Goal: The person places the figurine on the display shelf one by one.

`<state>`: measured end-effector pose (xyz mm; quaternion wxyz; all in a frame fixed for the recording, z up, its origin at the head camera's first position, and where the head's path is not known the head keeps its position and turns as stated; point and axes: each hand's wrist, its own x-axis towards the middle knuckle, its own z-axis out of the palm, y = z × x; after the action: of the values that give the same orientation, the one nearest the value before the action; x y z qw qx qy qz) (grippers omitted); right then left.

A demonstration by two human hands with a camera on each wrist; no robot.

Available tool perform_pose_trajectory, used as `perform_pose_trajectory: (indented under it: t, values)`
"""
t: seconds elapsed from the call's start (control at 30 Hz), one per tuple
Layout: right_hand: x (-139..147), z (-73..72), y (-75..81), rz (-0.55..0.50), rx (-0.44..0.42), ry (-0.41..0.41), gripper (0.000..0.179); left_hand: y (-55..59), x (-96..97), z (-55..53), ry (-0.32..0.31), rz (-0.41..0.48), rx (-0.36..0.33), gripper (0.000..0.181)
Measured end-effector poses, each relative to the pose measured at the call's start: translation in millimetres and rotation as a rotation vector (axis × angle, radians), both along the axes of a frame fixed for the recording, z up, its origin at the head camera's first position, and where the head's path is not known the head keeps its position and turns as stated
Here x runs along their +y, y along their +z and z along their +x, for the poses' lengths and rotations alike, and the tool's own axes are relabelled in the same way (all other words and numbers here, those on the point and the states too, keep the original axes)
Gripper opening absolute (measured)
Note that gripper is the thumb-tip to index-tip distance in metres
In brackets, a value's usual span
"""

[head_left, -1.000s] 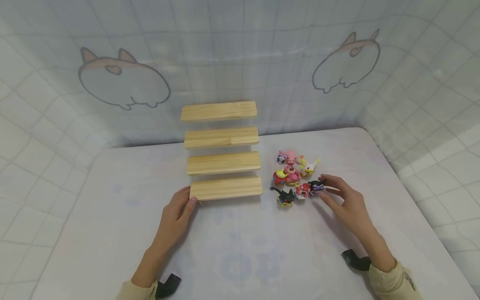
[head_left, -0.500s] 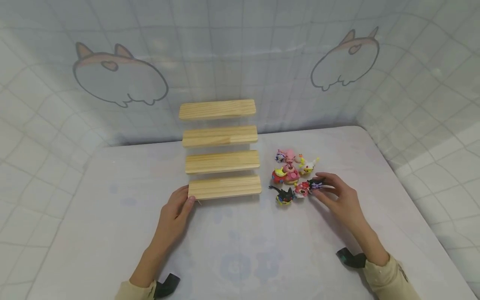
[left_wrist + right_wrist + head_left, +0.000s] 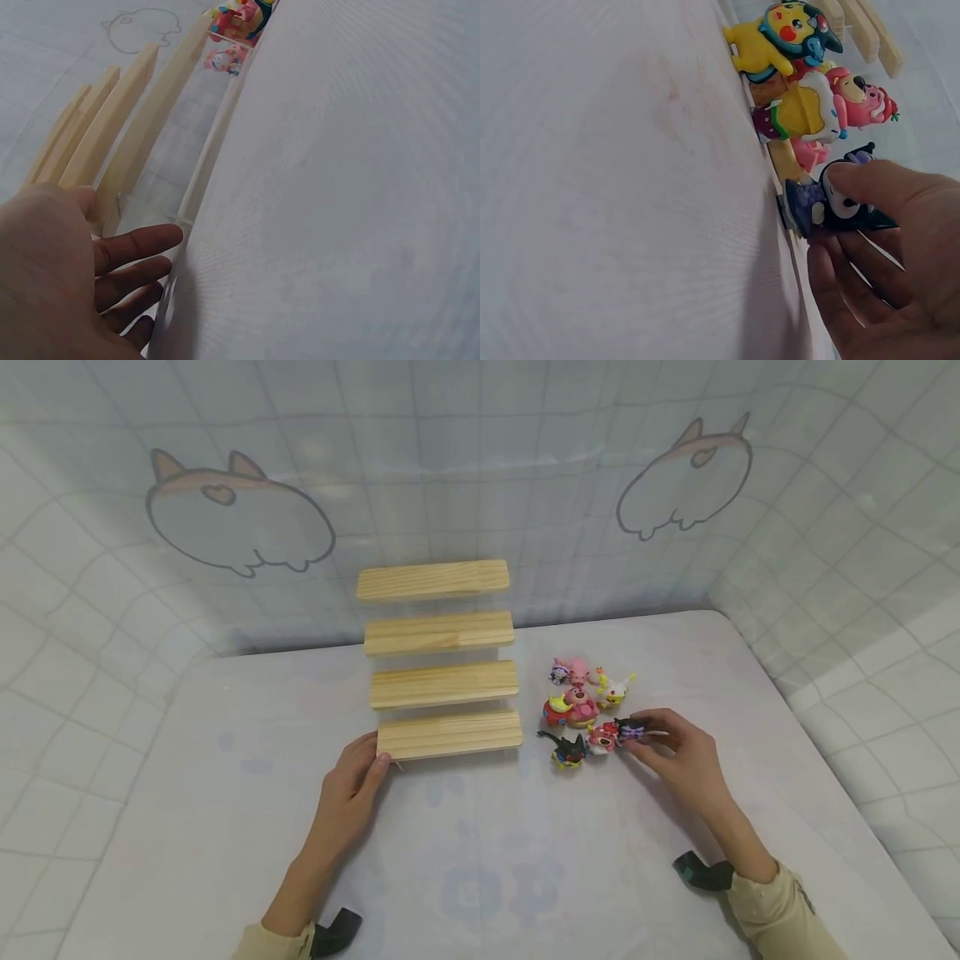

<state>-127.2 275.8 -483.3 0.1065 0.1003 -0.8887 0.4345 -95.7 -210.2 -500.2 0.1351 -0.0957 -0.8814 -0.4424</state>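
Note:
A stepped display rack with light wooden shelves (image 3: 450, 735) stands left of the figurines, and clear supports (image 3: 146, 210) show under it in the left wrist view. My left hand (image 3: 351, 785) is at the left end of the lowest shelf, its thumb on the front corner and its other fingers extended beside the clear support. My right hand (image 3: 688, 764) pinches a small black-and-purple figurine (image 3: 836, 199) between thumb and fingers. That figurine stands upright at the right end of the front row, close to a strawberry-topped pink bear figurine (image 3: 601, 741).
A yellow figurine in a black hood (image 3: 568, 752) is at the front left of the group. Behind are a larger pink bear (image 3: 581, 708), a red-and-yellow figurine (image 3: 556, 711), a white-and-yellow one (image 3: 612, 692) and a pink pig-like one (image 3: 577, 672). A patterned curtain (image 3: 450, 485) hangs behind.
My right hand has come slightly left, its fingers closing round the black-and-purple figurine. My left hand stays at the shelf end. The head view has shifted a little.

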Motion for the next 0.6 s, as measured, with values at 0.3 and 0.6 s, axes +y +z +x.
perform_pose_trajectory:
  t: [0.3, 0.6]
  values:
    - [0, 5.2, 10.7, -0.135, 0.059, -0.067, 0.045, 0.2, -0.4, 1.4, 0.000, -0.008, 0.017, 0.028]
    - [-7, 10.7, 47.2, -0.153, 0.175, -0.076, 0.044, 1.5, -0.7, 2.2, -0.004, -0.003, 0.005, 0.027]
